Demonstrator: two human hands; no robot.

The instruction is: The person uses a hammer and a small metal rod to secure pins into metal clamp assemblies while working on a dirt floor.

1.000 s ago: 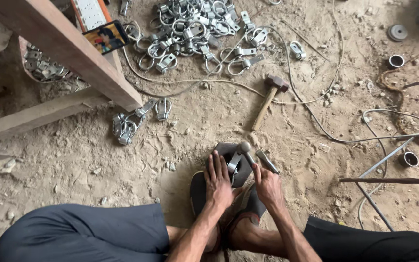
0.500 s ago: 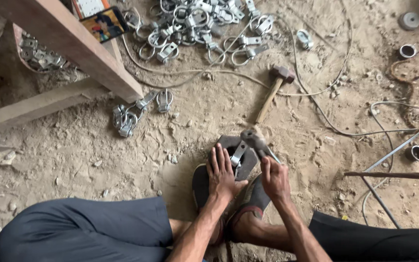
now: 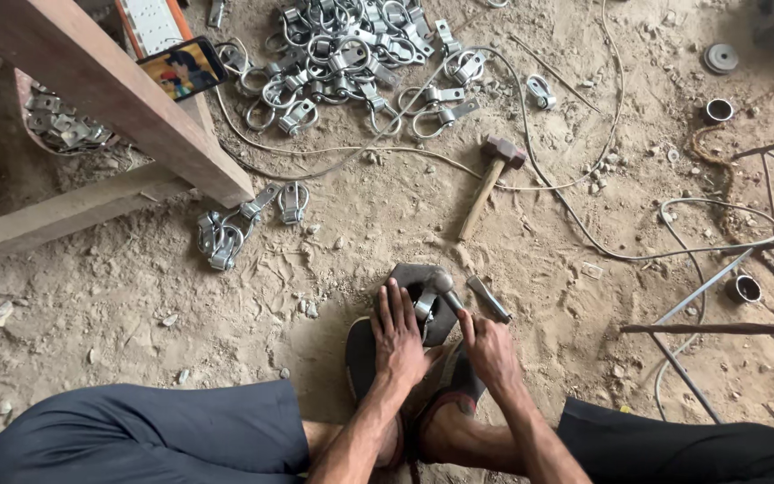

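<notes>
Hands at work over a dark metal block (image 3: 405,273) set into the sandy floor (image 3: 333,233), seen from above by the seated person. Left hand (image 3: 398,336) lies palm-down on the near edge of the block, its fingers (image 3: 393,300) spread apart and pressing beside a small grey metal clamp piece (image 3: 425,305) that stands on the block; the thumb side touches the piece, but whether it is pinched cannot be told. Right hand (image 3: 490,350) is closed, fingers together, around the lower end of a short metal tool (image 3: 445,289) whose rounded head sits against the top of the clamp piece. A second short steel rod (image 3: 489,298) lies on the sand just beside the right hand, touching neither hand. Both forearms pass over the person's bare feet and dark sandals (image 3: 365,358), which rest against the near side of the block; dark trouser legs (image 3: 145,435) fill the lower edge.

A wooden-handled hammer (image 3: 487,184) lies on the floor beyond the block, well apart from the hands, head pointing away. Farther off is a large heap of steel shackle-type clamps (image 3: 342,54), with a smaller cluster (image 3: 221,237) near the foot of a wooden beam (image 3: 109,99). A phone with a lit colour screen (image 3: 181,69) rests against the beam. Thin wire (image 3: 620,179) loops across the sand, and small metal cups (image 3: 745,289) and thin rods (image 3: 718,329) lie at the right.
</notes>
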